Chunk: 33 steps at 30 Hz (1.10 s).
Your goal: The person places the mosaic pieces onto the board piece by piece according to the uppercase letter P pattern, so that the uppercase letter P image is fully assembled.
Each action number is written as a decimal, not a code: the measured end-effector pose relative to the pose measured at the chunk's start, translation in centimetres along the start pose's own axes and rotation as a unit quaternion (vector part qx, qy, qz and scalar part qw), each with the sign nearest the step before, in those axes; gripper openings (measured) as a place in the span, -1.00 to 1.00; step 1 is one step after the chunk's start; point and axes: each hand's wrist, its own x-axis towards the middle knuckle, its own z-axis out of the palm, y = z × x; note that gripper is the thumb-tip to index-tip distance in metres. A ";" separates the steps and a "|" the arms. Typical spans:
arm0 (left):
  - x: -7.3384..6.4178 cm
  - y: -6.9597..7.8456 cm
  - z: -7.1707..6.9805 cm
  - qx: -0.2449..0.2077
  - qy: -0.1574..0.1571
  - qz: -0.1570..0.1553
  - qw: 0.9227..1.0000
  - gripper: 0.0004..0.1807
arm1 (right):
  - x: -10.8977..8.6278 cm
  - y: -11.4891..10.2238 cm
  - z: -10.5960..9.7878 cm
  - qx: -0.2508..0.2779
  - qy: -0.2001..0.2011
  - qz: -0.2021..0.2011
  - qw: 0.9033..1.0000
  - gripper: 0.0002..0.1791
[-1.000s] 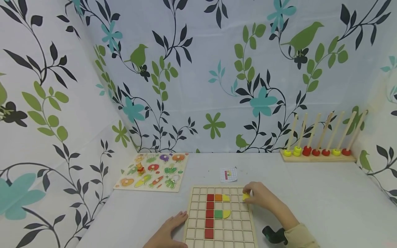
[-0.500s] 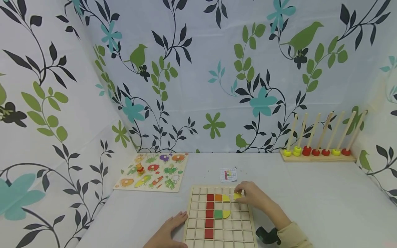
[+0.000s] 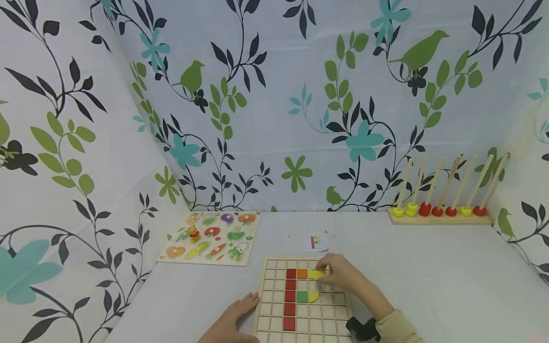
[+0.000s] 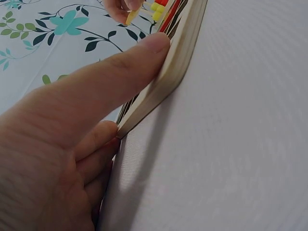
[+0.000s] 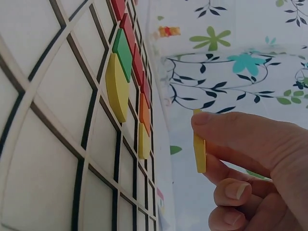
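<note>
In the head view my right hand (image 3: pixel 340 274) is over the upper part of a wooden grid board (image 3: pixel 315 312). It pinches a thin yellow tile (image 5: pixel 199 144) between thumb and fingers, held apart from the board's face in the right wrist view. Near it on the board lie a yellow tile (image 5: pixel 143 142), an orange tile (image 3: pixel 302 274), a green tile (image 3: pixel 302 297) and a rounded yellow tile (image 3: pixel 313 297). Several red tiles (image 3: pixel 289 309) form a column. My left hand (image 3: pixel 233 319) rests against the board's left edge, its thumb (image 4: pixel 115 72) stretched onto the rim.
A small printed card (image 3: pixel 321 247) with a coloured grid lies behind the board. At back left is a vegetable puzzle (image 3: pixel 188 257) with a little figure (image 3: pixel 194 234) on it. A peg stacker (image 3: pixel 442 219) with red and yellow rings stands at back right.
My right hand has moved left across the board's upper part with the yellow tile, from the right edge to beside the yellow tile in the upper row. The left hand has stayed still.
</note>
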 end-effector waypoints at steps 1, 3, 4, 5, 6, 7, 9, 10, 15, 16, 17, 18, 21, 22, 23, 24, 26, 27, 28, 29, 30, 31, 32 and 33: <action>0.0 0.0 0.0 0.000 0.000 0.000 1.000 -0.07 | 0.0 0.0 0.1 0.003 -0.002 0.000 1.000 -0.78; 0.0 0.1 0.0 0.001 0.001 0.000 1.000 -0.07 | 0.1 0.0 0.3 0.006 -0.006 -0.004 1.000 -0.78; 0.0 0.1 0.0 0.001 0.001 0.000 1.000 -0.07 | 0.1 0.0 0.4 0.006 -0.007 -0.007 1.000 -0.78; 0.0 0.1 0.0 0.003 0.002 0.000 1.000 -0.07 | 0.2 0.1 0.5 0.007 -0.009 -0.010 1.000 -0.77; 0.0 0.0 0.0 0.004 0.003 0.002 1.000 -0.07 | 0.2 0.1 0.6 0.009 -0.010 -0.013 1.000 -0.77; 0.0 0.0 0.0 0.004 0.003 0.001 1.000 -0.07 | 0.2 0.2 0.7 0.008 -0.012 -0.012 1.000 -0.77; 0.0 0.0 0.0 0.006 0.004 0.003 1.000 -0.07 | 0.3 0.3 0.9 0.005 -0.013 -0.010 1.000 -0.77; 0.0 0.0 0.1 0.007 0.005 0.004 1.000 -0.07 | 0.3 0.3 0.9 0.004 -0.014 -0.008 1.000 -0.77; 0.0 -0.1 0.1 0.006 0.003 0.003 1.000 -0.06 | 0.3 0.5 1.1 0.003 -0.012 -0.007 1.000 -0.76; 0.0 -0.2 0.1 0.006 0.003 0.003 1.000 -0.06 | 0.3 0.5 1.1 0.003 -0.012 -0.008 1.000 -0.76; 0.0 -0.2 0.2 0.004 0.002 0.002 1.000 -0.07 | 0.3 0.5 1.1 0.003 -0.013 -0.010 1.000 -0.77; 0.1 -0.2 0.2 0.001 0.001 0.001 1.000 -0.07 | 0.3 0.5 1.2 0.004 -0.014 -0.011 1.000 -0.77; 0.1 -0.2 0.2 -0.002 0.001 0.002 1.000 -0.07 | 0.4 0.3 1.3 0.005 -0.018 -0.017 1.000 -0.77; 0.1 -0.3 0.2 -0.001 0.001 0.003 1.000 -0.07 | 0.4 0.3 1.3 0.005 -0.019 -0.019 1.000 -0.77; 0.1 -0.3 0.2 -0.001 0.001 0.003 1.000 -0.07 | 0.5 0.2 1.4 0.005 -0.021 -0.020 1.000 -0.77; 0.1 -0.3 0.2 0.002 0.002 0.005 1.000 -0.06 | 0.5 0.2 1.5 0.006 -0.023 -0.021 1.000 -0.77; 0.1 -0.4 0.2 0.005 0.002 0.005 1.000 -0.07 | 0.5 0.2 1.6 0.011 -0.027 -0.021 0.999 -0.77; 0.1 -0.4 0.2 0.007 0.002 0.006 1.000 -0.07 | 0.5 0.1 1.6 0.012 -0.029 -0.020 0.999 -0.77; 0.1 -0.4 0.2 0.007 0.001 0.005 1.000 -0.07 | 0.5 0.1 1.7 0.014 -0.031 -0.021 0.999 -0.77; 0.0 -0.4 0.2 0.007 0.001 0.005 1.000 -0.07 | 0.5 0.1 1.8 0.014 -0.033 -0.022 0.999 -0.77; 0.0 -0.4 0.2 0.006 0.001 0.004 1.000 -0.07 | 0.6 0.1 1.8 0.015 -0.034 -0.023 0.999 -0.77; 0.0 -0.3 0.2 0.006 0.000 0.004 1.000 -0.07 | 0.6 0.1 1.9 0.015 -0.036 -0.024 0.999 -0.78; 0.0 -0.3 0.1 0.004 0.000 0.004 1.000 -0.07 | 0.6 0.1 2.0 0.012 -0.039 -0.023 0.999 -0.78; 0.0 -0.2 0.1 0.002 -0.001 0.004 1.000 -0.07 | 0.7 0.1 2.1 0.010 -0.040 -0.023 0.999 -0.78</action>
